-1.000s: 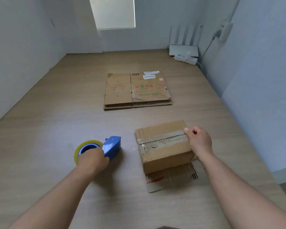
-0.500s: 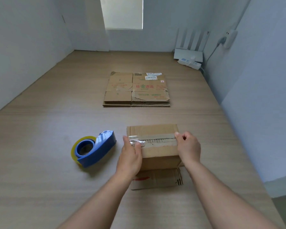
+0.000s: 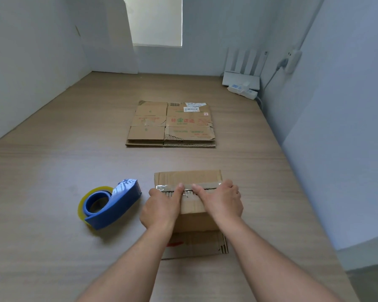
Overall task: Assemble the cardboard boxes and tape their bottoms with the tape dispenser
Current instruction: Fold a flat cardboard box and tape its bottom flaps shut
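Observation:
A small cardboard box (image 3: 189, 177) stands on the wooden floor in front of me, its taped bottom facing up and one loose flap (image 3: 196, 247) lying flat towards me. Clear tape (image 3: 205, 185) runs across the seam. My left hand (image 3: 160, 207) lies over the box's left end and my right hand (image 3: 222, 202) over its right end. Both thumbs press on the tape near the middle of the seam. The blue tape dispenser (image 3: 109, 205), with its yellowish roll, lies on the floor to the left of the box, free of both hands.
A stack of flattened cardboard boxes (image 3: 170, 125) lies further ahead in the middle of the floor. A white router (image 3: 241, 79) and a power strip (image 3: 242, 90) sit in the far right corner. Walls close in on the left and right.
My left hand let go of the tape dispenser and came to the box. Both thumbs slid from the box's ends towards the middle of the taped seam.

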Available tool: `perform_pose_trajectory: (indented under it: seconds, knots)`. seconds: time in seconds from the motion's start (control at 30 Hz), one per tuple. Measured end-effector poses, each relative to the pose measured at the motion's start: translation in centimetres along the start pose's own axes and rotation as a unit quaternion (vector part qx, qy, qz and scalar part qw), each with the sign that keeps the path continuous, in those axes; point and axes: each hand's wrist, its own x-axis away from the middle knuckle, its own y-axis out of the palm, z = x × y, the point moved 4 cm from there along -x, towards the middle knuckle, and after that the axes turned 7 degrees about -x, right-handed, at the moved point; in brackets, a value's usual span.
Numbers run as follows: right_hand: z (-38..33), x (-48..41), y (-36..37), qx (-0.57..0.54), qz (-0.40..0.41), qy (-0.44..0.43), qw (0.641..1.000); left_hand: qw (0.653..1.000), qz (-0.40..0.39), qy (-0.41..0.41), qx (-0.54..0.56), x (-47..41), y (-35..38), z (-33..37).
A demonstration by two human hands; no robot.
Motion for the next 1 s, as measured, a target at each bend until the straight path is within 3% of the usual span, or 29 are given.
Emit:
perform_pose_trajectory:
  seconds: [0.2,0.4,0.53,0.63,0.73,0.83,0.93,1.0]
  knots:
    - [1.9,-1.5,0.0,-0.152,0.002,-0.019,0.988,0.998,0.018,-0.001,0.065,-0.2,0.4,-0.8]
    - [2.1,-1.5,-0.6,-0.152,0.009,-0.009,0.988,0.981,0.01,-0.064,0.181,0.2,-0.1,-1.0]
    - [1.7,-0.4,-0.2,-0.045,-0.04,-0.03,0.998,0.996,-0.025,0.01,0.083,0.4,0.5,-1.1]
    - [2.2,-0.3,0.0,-0.125,-0.037,-0.05,0.99,0.997,-0.028,0.028,0.069,0.1,0.5,-1.4]
    - [2.9,-0.8,-0.7,-0.209,-0.019,-0.046,0.977,0.99,-0.019,0.01,0.141,0.1,0.7,-1.8]
    - [2.8,-1.3,-0.9,-0.186,-0.026,-0.031,0.982,0.965,-0.031,-0.031,0.259,0.3,1.1,-2.1]
    - [2.3,-2.7,-1.0,-0.096,-0.043,-0.053,0.993,0.95,-0.078,-0.001,0.303,1.0,0.9,-2.1]
    - [1.6,-4.4,-1.5,-0.064,-0.058,-0.093,0.992,0.921,-0.189,0.036,0.339,1.9,1.0,-2.7]
